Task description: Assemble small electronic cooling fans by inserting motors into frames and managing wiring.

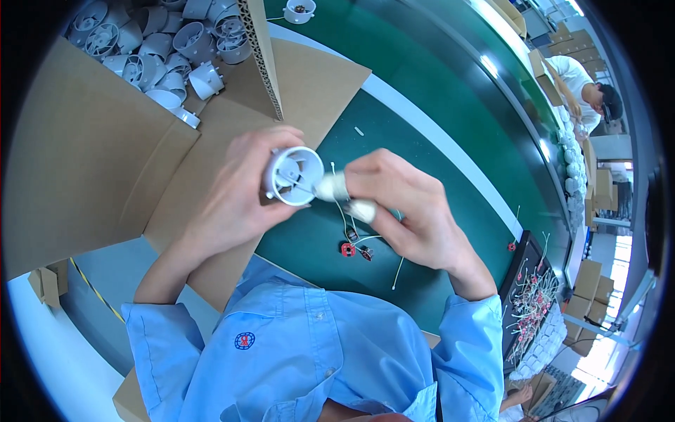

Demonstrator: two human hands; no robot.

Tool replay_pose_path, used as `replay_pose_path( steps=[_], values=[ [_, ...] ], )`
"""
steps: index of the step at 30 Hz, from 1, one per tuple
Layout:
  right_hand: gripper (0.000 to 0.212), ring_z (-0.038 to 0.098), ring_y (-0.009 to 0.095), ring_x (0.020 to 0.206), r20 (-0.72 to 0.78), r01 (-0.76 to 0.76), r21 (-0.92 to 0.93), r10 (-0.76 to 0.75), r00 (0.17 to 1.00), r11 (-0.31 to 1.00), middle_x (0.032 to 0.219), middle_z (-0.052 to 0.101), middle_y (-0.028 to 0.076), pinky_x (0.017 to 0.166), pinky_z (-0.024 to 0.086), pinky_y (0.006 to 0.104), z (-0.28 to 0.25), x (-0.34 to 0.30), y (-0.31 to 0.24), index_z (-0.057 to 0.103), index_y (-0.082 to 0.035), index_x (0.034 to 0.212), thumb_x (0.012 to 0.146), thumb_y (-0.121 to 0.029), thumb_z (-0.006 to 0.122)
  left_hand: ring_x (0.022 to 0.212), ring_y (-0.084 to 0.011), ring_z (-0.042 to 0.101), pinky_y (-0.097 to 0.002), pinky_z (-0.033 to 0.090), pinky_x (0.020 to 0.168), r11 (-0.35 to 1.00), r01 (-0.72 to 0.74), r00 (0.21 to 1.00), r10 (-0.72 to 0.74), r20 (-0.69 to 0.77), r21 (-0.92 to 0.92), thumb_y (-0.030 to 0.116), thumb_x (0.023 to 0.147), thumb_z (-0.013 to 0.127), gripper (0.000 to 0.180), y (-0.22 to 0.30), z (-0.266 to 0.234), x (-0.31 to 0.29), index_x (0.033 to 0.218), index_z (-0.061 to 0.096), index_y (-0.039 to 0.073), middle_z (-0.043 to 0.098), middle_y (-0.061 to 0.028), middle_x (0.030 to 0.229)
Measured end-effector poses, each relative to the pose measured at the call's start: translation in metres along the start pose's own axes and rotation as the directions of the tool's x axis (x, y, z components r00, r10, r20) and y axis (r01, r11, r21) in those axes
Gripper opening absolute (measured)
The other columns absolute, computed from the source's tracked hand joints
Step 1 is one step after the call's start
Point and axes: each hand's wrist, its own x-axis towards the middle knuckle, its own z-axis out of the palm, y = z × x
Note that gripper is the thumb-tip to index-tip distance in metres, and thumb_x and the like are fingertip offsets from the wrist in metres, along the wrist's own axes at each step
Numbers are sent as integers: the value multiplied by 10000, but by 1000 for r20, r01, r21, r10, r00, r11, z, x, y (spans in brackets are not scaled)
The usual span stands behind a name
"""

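My left hand is wrapped round a short white plastic tube-shaped housing, its open end tilted toward me. Inside the housing sit a round hub and several vanes, and a thin pale line like a wire crosses toward my right fingertips. At the rim, my right hand has its fingers bent together, with white covers on the thumb and forefinger. What lies between those fingers is hidden and blurred. Just below, small red and dark motor-like parts with pale wires lie on the green table.
A cardboard box at left holds many white housings. Another housing stands on the green surface. At right are a black tray of red wired parts and white bagged items. A co-worker is beyond.
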Motion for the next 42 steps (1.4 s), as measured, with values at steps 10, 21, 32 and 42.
replay_pose_path(
  steps=[10, 21, 32, 42],
  values=[
    [301, 551, 205, 721, -254, 55, -205, -107, 961, 977, 868, 569, 86, 611, 455, 303, 24, 7, 10, 587, 2, 925, 641, 102, 610, 967, -273, 565, -394, 391, 905, 945, -198, 978, 209, -18, 260, 103, 591, 779, 616, 13, 2, -6, 1143, 510, 60, 576, -114, 1053],
    [281, 502, 196, 707, -234, 208, -379, -311, 921, 902, 834, 530, 65, 582, 323, 307, 41, 22, 20, 584, -34, 853, 597, 73, 622, 999, -264, 579, -325, 487, 815, 959, -216, 964, 240, -116, 183, -1, 601, 755, 602, 4, 8, -6, 1160, 534, 31, 574, -127, 1107],
    [221, 544, 255, 836, -221, 23, -119, -50, 974, 993, 972, 545, 109, 749, 423, 342, 34, 27, 27, 578, -65, 850, 672, 37, 659, 1019, -234, 578, -316, 484, 832, 978, -203, 972, 206, -112, 41, 7, 637, 755, 573, -3, 10, -4, 1164, 533, 29, 577, -122, 1126],
    [146, 574, 128, 924, -177, -164, 489, 281, 943, 857, 1038, 589, 74, 792, 464, 291, 34, 17, 67, 574, -10, 926, 785, 22, 587, 1039, -297, 523, -373, 419, 893, 830, -69, 967, 192, -168, 554, 112, 687, 713, 558, 11, -3, 2, 1192, 492, 23, 542, -160, 1111]
  ],
)
